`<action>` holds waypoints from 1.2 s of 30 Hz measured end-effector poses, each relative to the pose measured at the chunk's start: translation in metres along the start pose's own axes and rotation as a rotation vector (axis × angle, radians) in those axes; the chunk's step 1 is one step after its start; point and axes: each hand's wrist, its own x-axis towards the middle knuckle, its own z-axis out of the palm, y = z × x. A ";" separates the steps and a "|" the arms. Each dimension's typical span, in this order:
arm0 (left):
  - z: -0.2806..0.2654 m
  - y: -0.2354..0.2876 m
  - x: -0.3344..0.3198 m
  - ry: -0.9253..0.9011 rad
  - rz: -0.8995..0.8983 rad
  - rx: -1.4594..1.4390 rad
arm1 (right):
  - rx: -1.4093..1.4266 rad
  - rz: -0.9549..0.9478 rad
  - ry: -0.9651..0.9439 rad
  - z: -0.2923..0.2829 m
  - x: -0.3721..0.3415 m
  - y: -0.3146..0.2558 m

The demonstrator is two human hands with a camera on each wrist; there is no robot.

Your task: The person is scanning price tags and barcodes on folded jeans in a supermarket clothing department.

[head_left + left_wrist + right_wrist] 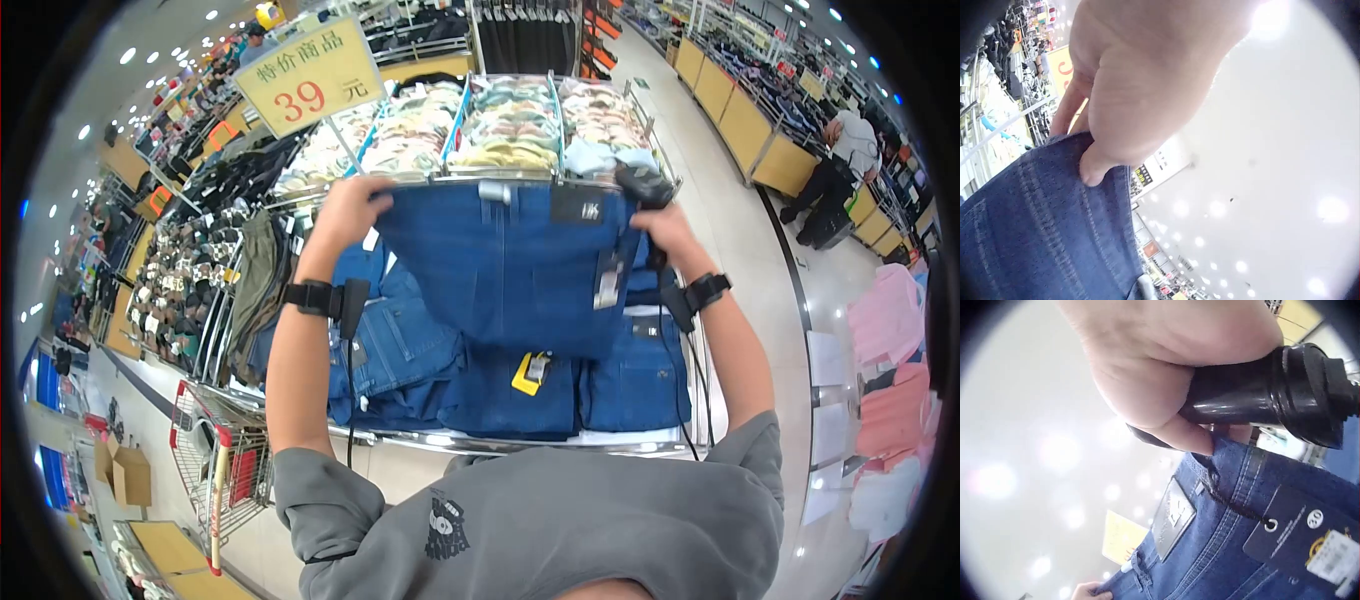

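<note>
A pair of blue jeans point(490, 275) hangs spread by its waistband between both hands, over the denim pile. My left hand point(345, 215) pinches one waistband corner, its thumb pressed on the cloth in the left wrist view. At the other corner, my right hand point(670, 232) pinches the waistband and also holds a black handheld device point(1241, 390) with a thick glossy barrel against the palm. Below that hand, a dark hang tag point(1285, 528) marked 30 dangles on a black cord. A leather-look patch point(1174, 519) sits on the waistband.
Folded jeans point(640, 385) cover the table below, one with a yellow tag point(531, 372). Bins of pale goods point(505, 120) stand behind, beside a yellow price sign point(310, 75). A shopping cart point(215, 470) is at left; another person point(850, 150) stands far right.
</note>
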 end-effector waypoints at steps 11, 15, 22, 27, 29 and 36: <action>-0.114 0.070 0.029 0.646 -0.003 -0.219 | 0.211 -0.713 0.336 -0.082 -0.002 -0.148; -0.062 0.051 -0.046 0.560 0.217 -0.088 | 0.129 -0.445 0.180 -0.081 -0.062 -0.071; 0.111 0.019 -0.216 -0.113 -0.057 -0.409 | 0.061 0.066 -0.108 -0.021 -0.177 0.127; 0.175 0.007 -0.278 -0.261 -0.153 -0.470 | 0.130 0.208 -0.250 0.001 -0.210 0.174; 0.173 0.006 -0.280 -0.245 -0.159 -0.469 | 0.086 0.230 -0.285 -0.002 -0.212 0.172; 0.134 0.027 -0.262 -0.158 -0.150 -0.467 | 0.159 0.255 -0.208 -0.029 -0.222 0.151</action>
